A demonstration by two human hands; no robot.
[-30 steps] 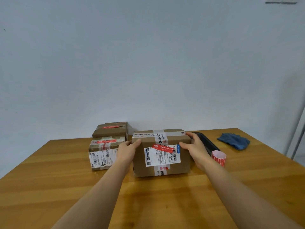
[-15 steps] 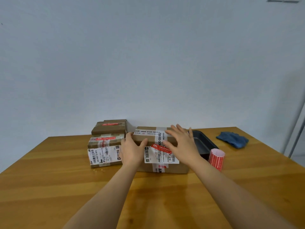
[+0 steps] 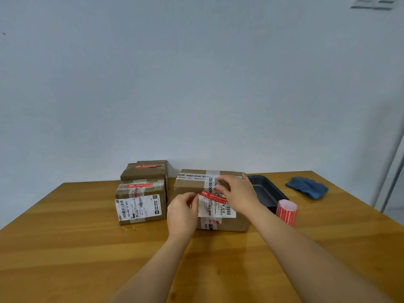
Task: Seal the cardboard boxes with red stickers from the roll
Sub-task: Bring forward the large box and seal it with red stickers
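Note:
The biggest cardboard box point(image 3: 238, 221) stands mid-table with white tape and a shipping label on its front. A red sticker point(image 3: 215, 197) lies slanted across the top of that label. My left hand point(image 3: 182, 213) is at the box's front left, its curled fingertips pinching the sticker's left end. My right hand point(image 3: 239, 193) rests over the box's upper front edge, fingers pressing near the sticker's right part. The roll of red stickers point(image 3: 286, 212) stands upright just right of the box.
Two smaller boxes with red stickers on top sit to the left, one in front point(image 3: 141, 201) and one behind point(image 3: 144, 171). A black tray point(image 3: 267, 191) lies behind the roll, and a blue cloth point(image 3: 307, 190) lies far right. A white wall runs along the table's back edge.
The box has tipped back down onto the table. My left hand moved from the box's left side to the sticker's left end. My right hand slid from the side onto the upper front.

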